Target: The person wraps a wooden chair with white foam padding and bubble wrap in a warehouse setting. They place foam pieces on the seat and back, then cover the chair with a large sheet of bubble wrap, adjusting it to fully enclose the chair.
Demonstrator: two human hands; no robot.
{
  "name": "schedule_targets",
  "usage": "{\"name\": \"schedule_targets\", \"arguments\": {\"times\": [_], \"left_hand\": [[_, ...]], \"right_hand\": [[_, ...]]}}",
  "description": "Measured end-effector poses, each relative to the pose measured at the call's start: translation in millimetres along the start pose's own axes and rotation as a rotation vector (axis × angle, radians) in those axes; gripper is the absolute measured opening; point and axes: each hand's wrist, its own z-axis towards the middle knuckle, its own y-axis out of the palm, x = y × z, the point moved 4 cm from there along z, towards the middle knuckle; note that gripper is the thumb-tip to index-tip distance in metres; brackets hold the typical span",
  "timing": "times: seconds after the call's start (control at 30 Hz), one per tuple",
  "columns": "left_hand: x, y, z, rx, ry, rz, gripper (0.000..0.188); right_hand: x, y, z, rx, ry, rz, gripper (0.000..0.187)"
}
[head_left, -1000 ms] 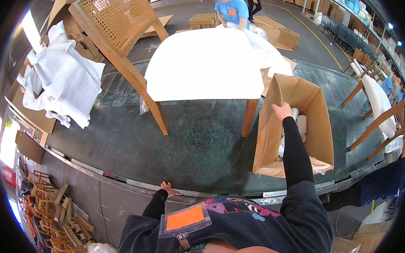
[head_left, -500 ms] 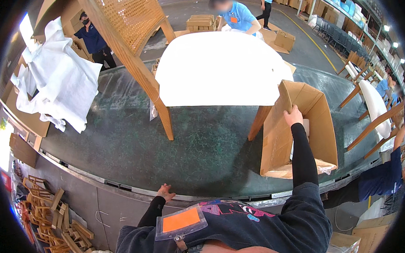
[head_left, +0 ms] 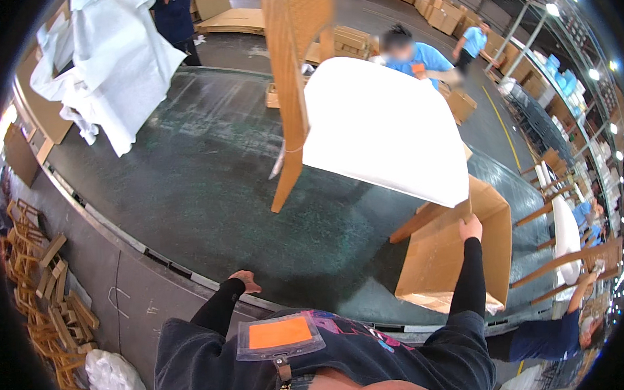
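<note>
My right hand point(head_left: 470, 227) is closed on the upper rim of an open cardboard box point(head_left: 424, 270), its fingers partly hidden behind the board. The box stands on the dark green table by the front leg of a wooden chair point(head_left: 292, 106). The chair's white seat point(head_left: 382, 127) reaches over the box, and its near corner is just above my hand. My left hand point(head_left: 246, 281) holds nothing and hovers at the table's near edge, fingers stretched out.
White sheeting point(head_left: 118, 64) hangs at the table's far left. Wooden frames point(head_left: 36, 273) are piled on the floor at left. A co-worker in a blue shirt point(head_left: 427, 57) bends beyond the table. More white-seated chairs point(head_left: 566, 238) and another person point(head_left: 551, 338) are at right.
The view has turned, so the chair and sheeting sit differently in it. My right hand, still on the box rim, is now nearer the seat's corner. My left hand stays open.
</note>
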Motion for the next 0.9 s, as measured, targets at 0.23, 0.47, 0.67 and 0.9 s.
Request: {"name": "schedule_targets", "arguments": {"times": [0.23,0.47,0.67,0.9], "left_hand": [[12.6,11.8,-4.3,-0.035,-0.101,0.102,0.102],[29.0,8.2,-19.4,-0.009,-0.186,-0.036,0.101],[49.1,-10.0,-41.5,0.002,-0.239,-0.026,0.090],[47.0,-5.1,-47.2,0.055,-0.310,-0.158,0.087]], "right_hand": [[1.0,10.1,2.2,-0.067,0.040,0.045,0.035],[15.4,12.2,5.3,-0.040,0.064,0.134,0.038],[22.0,22.9,6.4,-0.013,0.053,0.182,0.040],[20.5,26.9,6.0,-0.071,0.060,0.237,0.038]]}}
